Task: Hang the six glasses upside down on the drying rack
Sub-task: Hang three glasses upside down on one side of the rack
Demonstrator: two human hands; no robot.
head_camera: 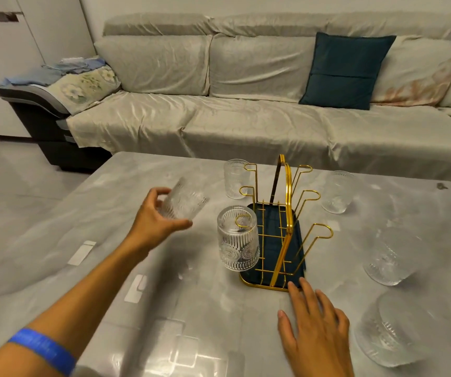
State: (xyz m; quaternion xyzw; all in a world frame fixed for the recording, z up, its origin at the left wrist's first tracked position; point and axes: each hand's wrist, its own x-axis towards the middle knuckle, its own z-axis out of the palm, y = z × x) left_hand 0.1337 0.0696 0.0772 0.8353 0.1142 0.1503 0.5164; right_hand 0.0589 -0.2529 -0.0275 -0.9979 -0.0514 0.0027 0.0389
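Observation:
A gold wire drying rack with a dark blue tray stands mid-table. One ribbed clear glass hangs upside down on its near left prong. My left hand holds another ribbed glass, tilted on its side, left of the rack and above the table. My right hand rests flat on the table, fingers apart, fingertips touching the tray's near edge. A glass stands behind the rack's left prongs. Three more glasses stand to the right: far, middle and near.
The grey glossy table runs to a far edge in front of a cloth-covered sofa with a dark teal cushion. The table's left edge drops to the floor. Several gold prongs on the rack carry nothing.

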